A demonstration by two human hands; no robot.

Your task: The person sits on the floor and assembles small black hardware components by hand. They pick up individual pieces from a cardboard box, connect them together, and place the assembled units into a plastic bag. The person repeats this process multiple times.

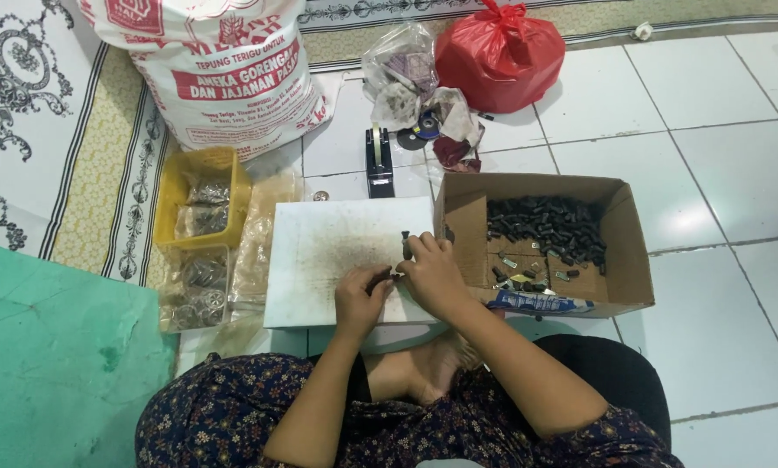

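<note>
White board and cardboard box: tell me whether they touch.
Touching. The head view shows the white board's right edge lying flush against the cardboard box's left wall, with no floor tile visible between them.

Small dark cylindrical part (383, 279) pinched between both hands, held just above white board's (320, 260) right edge; details too small.

A matt white board (337, 260), smudged with dark grime, is laid on glossy white floor tiles (718, 156). At three o'clock of it, dull black rubbery-looking pieces (545, 227) are held in a matt brown cardboard box (627, 260). At nine o'clock a yellow plastic basket (171, 195) with clear crinkled bags is seen, and at twelve o'clock a shiny red plastic bag (500, 56) and a woven white sack (224, 78).
</note>
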